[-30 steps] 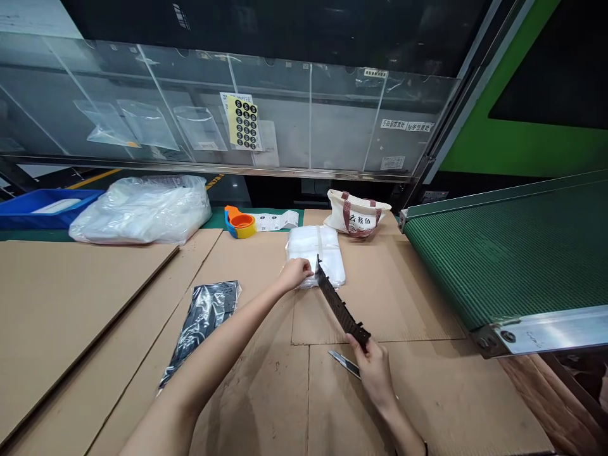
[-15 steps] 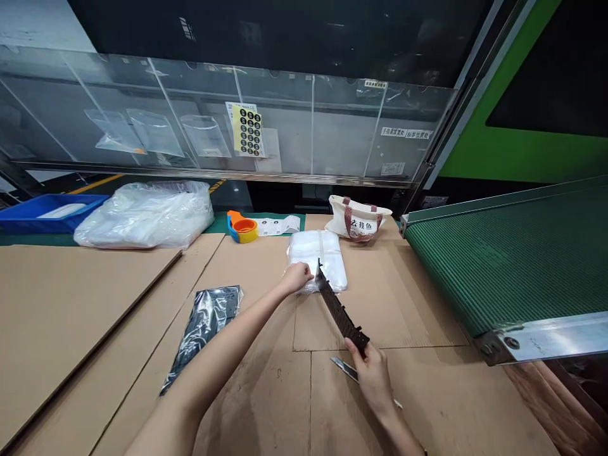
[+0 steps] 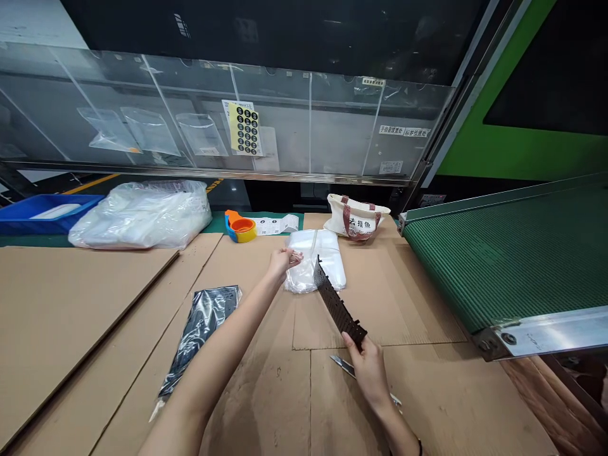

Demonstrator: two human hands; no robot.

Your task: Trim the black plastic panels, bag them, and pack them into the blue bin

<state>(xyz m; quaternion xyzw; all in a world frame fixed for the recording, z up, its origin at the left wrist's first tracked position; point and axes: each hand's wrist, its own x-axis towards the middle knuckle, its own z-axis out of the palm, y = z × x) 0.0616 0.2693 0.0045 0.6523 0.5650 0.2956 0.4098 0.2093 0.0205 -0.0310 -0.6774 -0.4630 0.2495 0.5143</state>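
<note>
Hands work over a cardboard-covered bench [image 3: 403, 304]. Left hand [image 3: 280, 261] pinches a clear bag [image 3: 304, 269], lifting it off the bag stack [image 3: 327, 253]. Right hand [image 3: 368, 367] grips the near end of a long black part [image 3: 336, 307], tilted up toward the stack. Under that hand lies a cutter [image 3: 342, 364].

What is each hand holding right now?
Left hand: closed, pinching a clear plastic bag off the stack.
Right hand: closed on the near end of a long black plastic part.

Bare brown cardboard-covered counter [image 3: 403, 392] lies open near the front; the slanted green ribbed conveyor belt [image 3: 503, 247] blocks the right, and the clear acrylic screen [image 3: 308, 126] walls the back.
</note>
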